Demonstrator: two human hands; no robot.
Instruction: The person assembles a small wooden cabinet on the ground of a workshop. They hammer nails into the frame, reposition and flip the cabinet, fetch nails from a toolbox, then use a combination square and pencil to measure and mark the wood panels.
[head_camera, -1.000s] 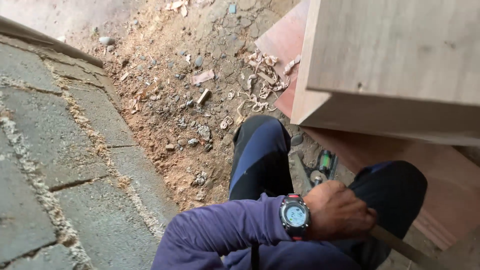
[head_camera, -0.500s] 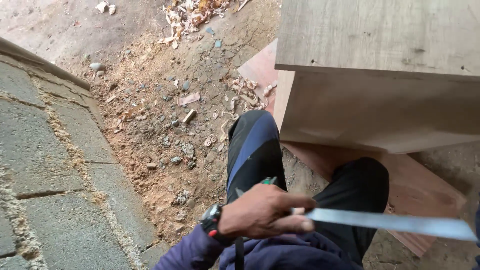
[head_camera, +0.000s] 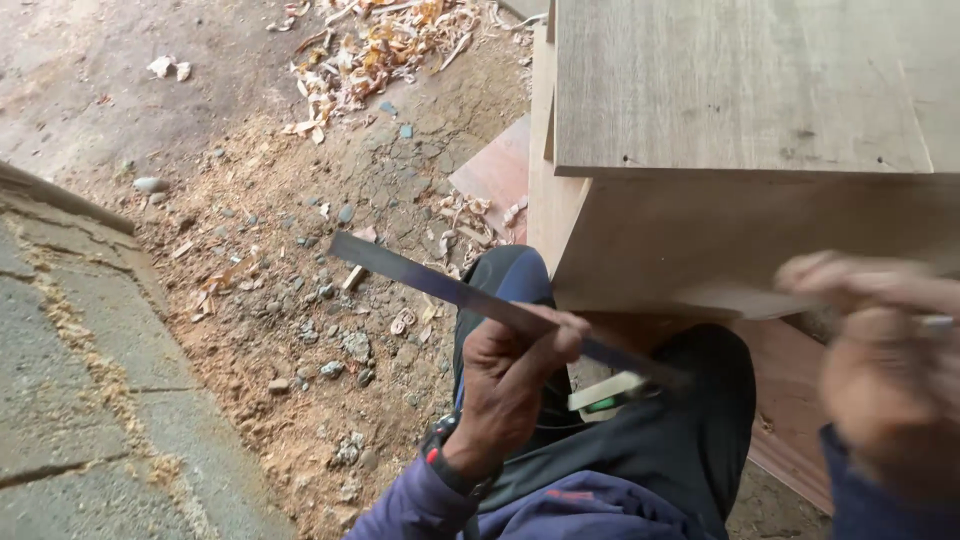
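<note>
- Your left hand (head_camera: 515, 375) is pinching a long flat metal blade (head_camera: 480, 297), thumb and fingers clamped on its middle, and the strip slants up to the left over the sawdust-strewn ground (head_camera: 270, 330).
- Low beside that hand, a pale tool handle with a green tip (head_camera: 608, 392) sits against your dark trousers (head_camera: 650, 440); I cannot tell whether it joins the blade.
- Your right hand (head_camera: 880, 370) sits at the right edge, blurred by motion, fingers curled; whether it grips anything I cannot tell.
- The wooden cabinet (head_camera: 740, 150) stands just in front of your knees, its top panel overhanging the side.
- To my eye, you're mid-way through bringing the blade to the cabinet's lower edge, not yet laid against it.
- The next move calls for squaring the strip flat to the wood and steadying that right hand before pressing.
- Compared with half a second back: the blade then lay nearly level, pointing right across your lap; now it's swung to point up-left, and your right hand has come into view.
- The wood shavings (head_camera: 370, 50) lie well behind the work.
</note>
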